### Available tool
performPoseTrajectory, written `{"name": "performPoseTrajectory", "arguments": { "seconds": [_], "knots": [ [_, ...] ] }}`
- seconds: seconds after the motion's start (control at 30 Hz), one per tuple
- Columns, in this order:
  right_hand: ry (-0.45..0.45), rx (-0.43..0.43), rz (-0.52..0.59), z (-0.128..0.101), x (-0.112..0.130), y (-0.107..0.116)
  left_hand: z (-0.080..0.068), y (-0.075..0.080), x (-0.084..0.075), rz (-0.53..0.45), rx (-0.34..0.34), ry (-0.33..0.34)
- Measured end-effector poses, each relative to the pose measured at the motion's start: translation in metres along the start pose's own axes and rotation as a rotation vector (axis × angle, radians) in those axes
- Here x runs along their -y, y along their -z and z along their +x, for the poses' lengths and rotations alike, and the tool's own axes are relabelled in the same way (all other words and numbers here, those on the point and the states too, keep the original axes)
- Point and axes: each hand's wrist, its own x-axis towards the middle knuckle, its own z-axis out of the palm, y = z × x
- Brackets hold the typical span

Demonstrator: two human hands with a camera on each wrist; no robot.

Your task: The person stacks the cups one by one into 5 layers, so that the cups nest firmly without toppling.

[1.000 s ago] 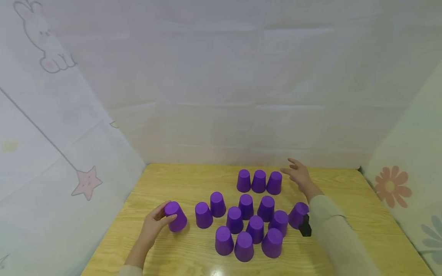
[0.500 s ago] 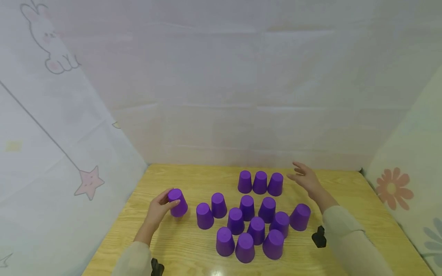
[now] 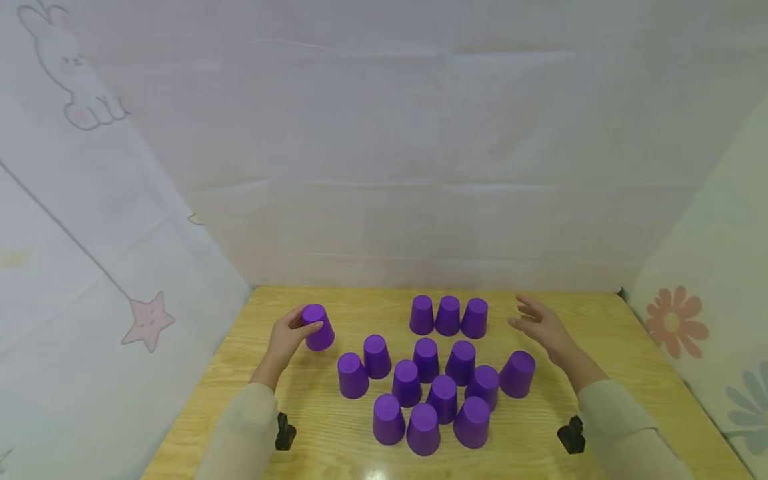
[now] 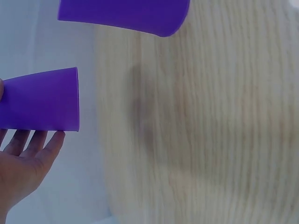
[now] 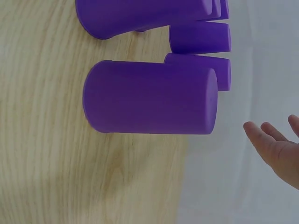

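My left hand [image 3: 287, 341] grips an upside-down purple cup [image 3: 317, 327] and holds it just above the wooden table [image 3: 288, 400] at the left; the left wrist view shows the same cup [image 4: 39, 99] with its rim off the wood, above my fingers [image 4: 32, 144]. My right hand [image 3: 540, 325] hovers open, holding nothing, right of a back row of three inverted purple cups [image 3: 447, 315]. Several more inverted purple cups [image 3: 426, 393] stand clustered in the middle, one [image 3: 517, 374] just below my right wrist. The right wrist view shows that cup [image 5: 149, 97] large, with my fingertips [image 5: 268, 140] at the right.
White cloth walls with a rabbit [image 3: 66, 73], a star [image 3: 147, 320] and flower prints [image 3: 675, 323] close in the table on three sides. Black wrist camera mounts [image 3: 285, 432] [image 3: 571, 435] sit on both sleeves. Bare wood lies at the table's left and right ends.
My left hand has carried its cup away from me and slightly right, lifting it off the table. My right hand has drifted right and a little nearer, away from the back row.
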Motion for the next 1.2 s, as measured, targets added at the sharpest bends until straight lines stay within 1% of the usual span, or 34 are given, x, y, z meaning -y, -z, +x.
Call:
{"name": "performPoseTrajectory", "arguments": {
  "seconds": [0.17,0.27,0.53,0.67,0.8,1.0,1.2],
  "knots": [
    [0.016,-0.008,-0.021,-0.01,-0.006,-0.004,0.01,-0.01,-0.009,-0.034,-0.026,-0.002],
    [0.014,-0.009,-0.015,-0.016,-0.01,-0.006,0.016,-0.018,-0.015,-0.037,-0.024,-0.015],
    [-0.022,-0.022,0.0,-0.026,-0.02,-0.012,0.03,-0.034,-0.031,-0.043,-0.01,-0.05],
    [-0.043,-0.032,-0.002,-0.031,-0.028,-0.011,0.036,-0.042,-0.036,-0.051,-0.019,-0.072],
    [-0.06,-0.049,-0.008,-0.036,-0.036,-0.011,0.04,-0.055,-0.039,-0.058,-0.012,-0.09],
    [-0.114,-0.06,0.003,-0.042,-0.044,-0.017,0.044,-0.076,-0.041,-0.065,-0.004,-0.105],
    [-0.145,-0.056,0.013,-0.047,-0.049,-0.022,0.044,-0.093,-0.047,-0.031,0.008,-0.12]
  ]
}}
